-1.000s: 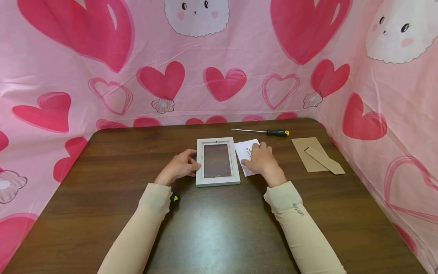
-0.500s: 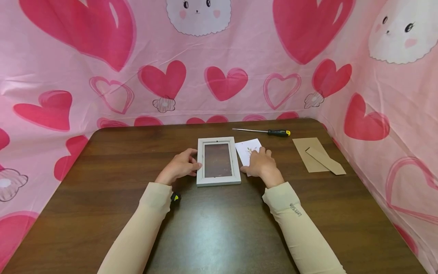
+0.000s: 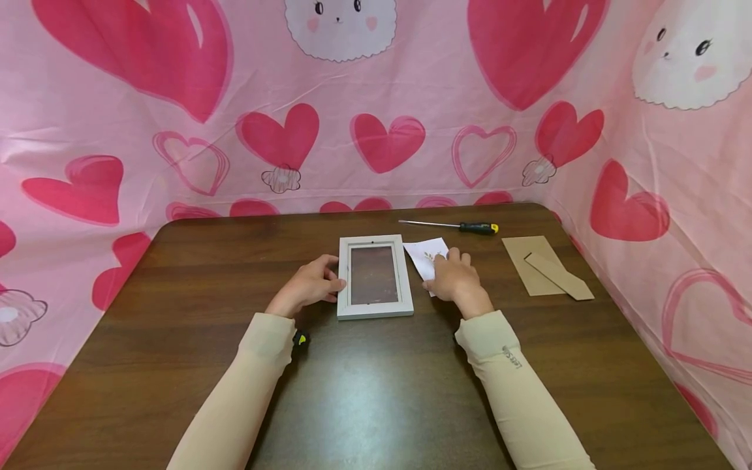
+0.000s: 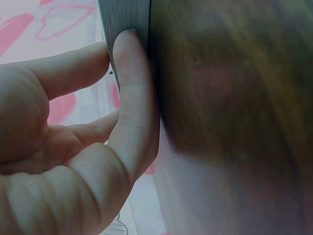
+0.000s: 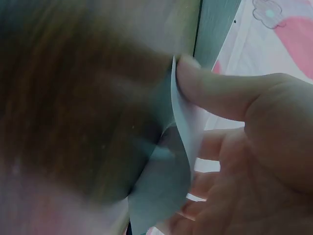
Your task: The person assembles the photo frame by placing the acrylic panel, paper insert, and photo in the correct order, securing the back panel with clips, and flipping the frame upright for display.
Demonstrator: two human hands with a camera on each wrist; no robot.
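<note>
Toward the desk's [image 3: 352,405] far edge, the left hand [image 3: 308,281] pinches the frame [image 3: 374,277]; just beside it, the right hand [image 3: 455,277] grips the bowed card [image 3: 422,254]. Pick-up seems the step; lifting calls for a light pinch.

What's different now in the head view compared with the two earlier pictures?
The right hand has shifted slightly to its right since half a second ago. The white card looked nearly flat; now its near part is bowed up in that hand's grip, the near-left corner drawn rightward.

Unchanged: the left hand on the picture frame, the screwdriver, the brown board and the strip.
</note>
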